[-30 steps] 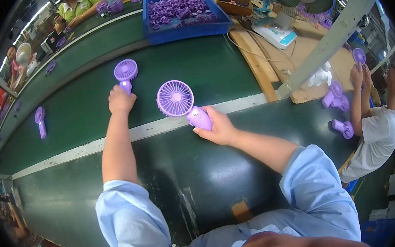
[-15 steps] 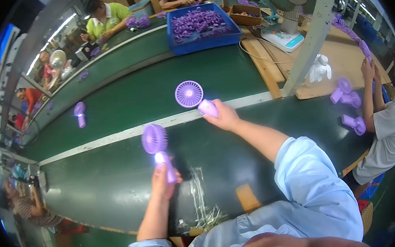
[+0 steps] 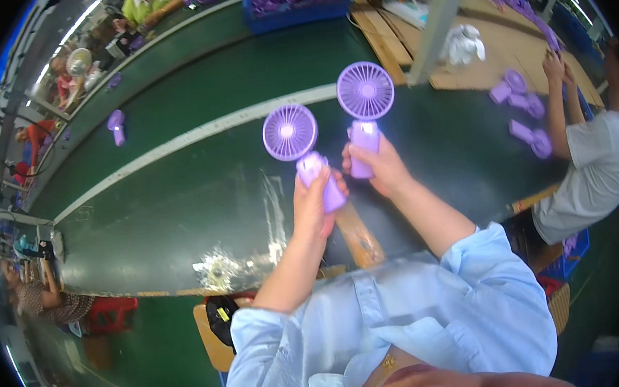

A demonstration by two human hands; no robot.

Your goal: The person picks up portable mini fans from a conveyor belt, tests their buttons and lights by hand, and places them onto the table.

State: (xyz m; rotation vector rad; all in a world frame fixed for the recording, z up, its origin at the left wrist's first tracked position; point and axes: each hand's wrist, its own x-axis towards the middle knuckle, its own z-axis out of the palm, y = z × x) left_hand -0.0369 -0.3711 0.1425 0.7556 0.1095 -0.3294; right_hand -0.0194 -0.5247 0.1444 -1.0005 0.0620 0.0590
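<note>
Two purple handheld fans are held up side by side in front of me, their round grilles toward me. My left hand (image 3: pixel 313 206) is closed round the handle of the left handheld fan (image 3: pixel 289 132), which tilts to the left. The right handheld fan (image 3: pixel 365 91) stands nearly upright and a little higher, with my right hand (image 3: pixel 383 164) wrapped round its handle. A small light glows at the top of each handle. The two handles are close together over the green belt (image 3: pixel 158 213).
Another purple fan (image 3: pixel 117 127) lies at the far left. Several more fans (image 3: pixel 530 138) lie on the right near a co-worker in a grey shirt (image 3: pixel 598 163). A blue bin (image 3: pixel 299 18) of purple parts stands at the back, left of a metal post (image 3: pixel 443 19).
Both hands have drawn together, the left fan moving up and right, the right fan turning upright with its grille facing me. The view has tilted down.
</note>
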